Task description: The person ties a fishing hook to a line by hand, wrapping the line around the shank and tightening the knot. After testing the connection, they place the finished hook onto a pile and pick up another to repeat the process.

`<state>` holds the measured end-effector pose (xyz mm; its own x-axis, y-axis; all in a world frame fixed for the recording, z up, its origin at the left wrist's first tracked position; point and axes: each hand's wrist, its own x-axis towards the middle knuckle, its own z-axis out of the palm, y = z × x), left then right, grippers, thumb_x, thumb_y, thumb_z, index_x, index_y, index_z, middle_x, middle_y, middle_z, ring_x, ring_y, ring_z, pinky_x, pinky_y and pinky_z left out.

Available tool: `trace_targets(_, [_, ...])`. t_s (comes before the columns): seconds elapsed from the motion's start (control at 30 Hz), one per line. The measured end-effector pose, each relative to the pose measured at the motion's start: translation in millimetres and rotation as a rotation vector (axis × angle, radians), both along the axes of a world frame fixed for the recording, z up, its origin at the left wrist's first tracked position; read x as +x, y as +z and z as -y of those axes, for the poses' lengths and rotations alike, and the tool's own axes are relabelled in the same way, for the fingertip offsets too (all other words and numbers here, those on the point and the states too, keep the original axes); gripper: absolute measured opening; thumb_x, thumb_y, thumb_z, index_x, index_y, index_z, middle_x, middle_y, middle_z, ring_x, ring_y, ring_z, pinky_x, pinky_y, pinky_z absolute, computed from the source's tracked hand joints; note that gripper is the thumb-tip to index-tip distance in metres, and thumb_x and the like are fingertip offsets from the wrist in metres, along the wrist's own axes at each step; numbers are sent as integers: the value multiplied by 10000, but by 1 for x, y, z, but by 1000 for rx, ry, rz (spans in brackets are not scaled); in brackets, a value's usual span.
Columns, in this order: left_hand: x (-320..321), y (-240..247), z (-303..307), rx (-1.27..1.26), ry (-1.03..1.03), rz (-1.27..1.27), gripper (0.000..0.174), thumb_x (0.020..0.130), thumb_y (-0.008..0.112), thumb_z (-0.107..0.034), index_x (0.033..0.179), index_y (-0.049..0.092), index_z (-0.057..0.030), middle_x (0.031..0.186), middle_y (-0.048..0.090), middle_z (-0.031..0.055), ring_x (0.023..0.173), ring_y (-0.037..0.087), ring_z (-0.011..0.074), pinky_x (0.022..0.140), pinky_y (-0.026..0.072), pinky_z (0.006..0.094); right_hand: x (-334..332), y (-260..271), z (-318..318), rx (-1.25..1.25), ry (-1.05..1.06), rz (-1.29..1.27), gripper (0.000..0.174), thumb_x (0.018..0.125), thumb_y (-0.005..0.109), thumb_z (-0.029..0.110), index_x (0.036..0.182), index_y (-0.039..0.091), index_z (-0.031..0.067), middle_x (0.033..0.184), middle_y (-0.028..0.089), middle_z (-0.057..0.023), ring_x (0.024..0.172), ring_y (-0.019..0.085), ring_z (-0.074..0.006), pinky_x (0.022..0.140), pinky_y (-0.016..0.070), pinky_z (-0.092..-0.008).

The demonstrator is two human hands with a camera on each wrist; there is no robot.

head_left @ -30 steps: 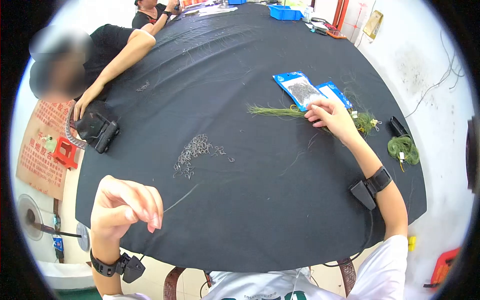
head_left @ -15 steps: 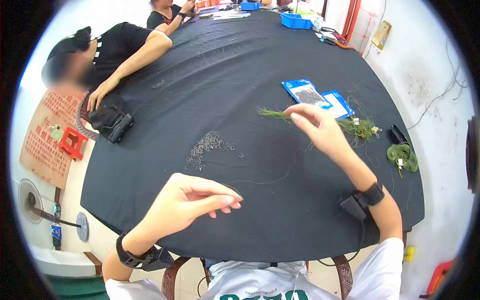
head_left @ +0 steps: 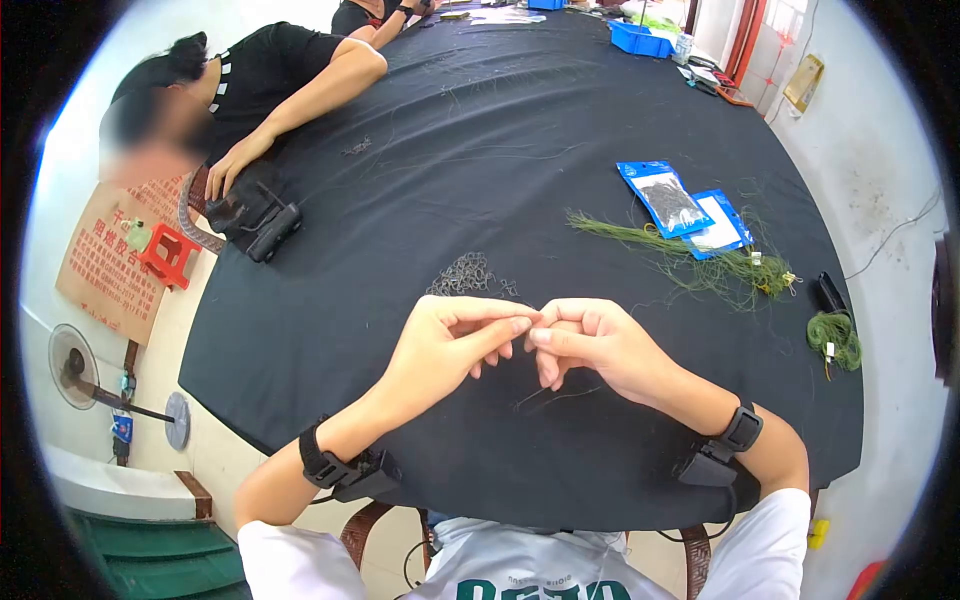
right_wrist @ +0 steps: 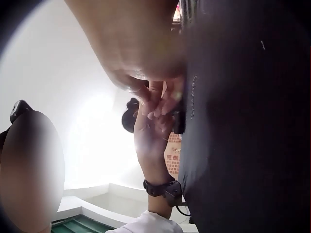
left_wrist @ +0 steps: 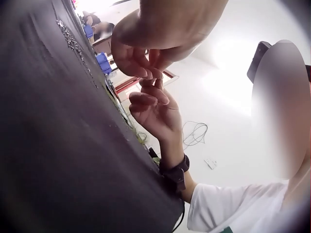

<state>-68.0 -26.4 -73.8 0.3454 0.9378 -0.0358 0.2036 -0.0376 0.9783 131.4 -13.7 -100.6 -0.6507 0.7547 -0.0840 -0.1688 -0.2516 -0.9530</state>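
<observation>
In the head view the fingertips of my left hand (head_left: pixel 440 343) and right hand (head_left: pixel 605 350) meet over the near part of the black-covered table (head_left: pixel 620 455). Thumb and forefinger of each hand pinch a thin strand of fishing line (head_left: pixel 572 393), whose loose part shows just below the right fingers. The pinched bit itself is hidden by the fingertips, and I cannot tell whether a hook is there too. Just beyond the left hand lies a pile of small metal fish hooks (head_left: pixel 470 273). Both wrist views show the fingertips pressed together above the table.
A bundle of green line (head_left: pixel 625 232) lies at the right, beside a blue packet (head_left: pixel 665 200) with dark contents and another blue-edged packet (head_left: pixel 722 230). Further right sits a green coil (head_left: pixel 833 342). At the left, a person's hand (head_left: pixel 240 160) rests on a black bag-like object (head_left: pixel 262 222).
My left hand has moved right with the strand, and my right hand has come from the green bundle towards me and left. Their fingertips now meet. The head view has shifted slightly.
</observation>
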Motion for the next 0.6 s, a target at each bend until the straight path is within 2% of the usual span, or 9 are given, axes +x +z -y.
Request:
trace_targets(0.07, [-6, -4, -13, 46, 16, -51, 189, 884, 587, -147, 984, 689, -23, 710, 637, 18, 607, 549, 44, 513, 421, 172, 3, -1, -5, -29, -67, 32, 158, 903, 551, 157, 960, 563, 10, 696, 598, -36, 665, 596, -100, 612, 481, -229])
trace_targets(0.1, [-10, -5, -23, 80, 32, -134, 180, 873, 592, -135, 979, 687, -24, 731, 647, 16, 632, 562, 43, 522, 431, 176, 4, -4, -8, 21, -144, 111, 144, 904, 546, 157, 940, 554, 18, 680, 589, -37, 628, 593, -96, 550, 474, -219])
trace_targets(0.13, [-16, -10, -33, 197, 26, -195, 181, 863, 599, -130, 976, 682, -14, 772, 656, 20, 650, 568, 51, 540, 445, 189, 6, -10, -11, 33, -195, 128, 138, 905, 543, 155, 929, 552, 20, 674, 584, -35, 612, 588, -95, 531, 467, -216])
trace_targets(0.2, [-20, -19, -48, 279, 80, -271, 153, 828, 627, -111, 937, 683, -20, 776, 650, 35, 634, 565, 77, 551, 446, 215, 11, -19, -18, 55, -298, 167, 128, 906, 537, 151, 908, 547, 23, 663, 575, -33, 581, 576, -92, 493, 453, -211])
trace_targets(0.3, [-19, -21, -60, 522, 20, -588, 135, 783, 658, -96, 899, 671, -28, 761, 623, 55, 603, 542, 107, 563, 441, 244, 12, -19, -21, 85, -352, 169, 113, 898, 530, 132, 874, 546, 23, 616, 571, -31, 529, 543, -76, 449, 423, -201])
trace_targets(0.43, [-12, -22, -66, 506, -59, -539, 141, 745, 690, -109, 859, 645, -39, 721, 579, 53, 549, 469, 119, 536, 400, 264, 13, -18, -21, 153, -367, 237, 106, 898, 518, 125, 867, 552, 29, 586, 554, -15, 507, 513, -59, 433, 398, -200])
trace_targets(0.6, [-7, -29, -69, 521, -71, -554, 122, 742, 697, -123, 828, 644, -54, 716, 570, 38, 542, 451, 121, 515, 373, 262, 13, -14, -20, 173, -349, 281, 116, 899, 523, 132, 869, 558, 25, 583, 550, -7, 504, 496, -48, 434, 389, -199])
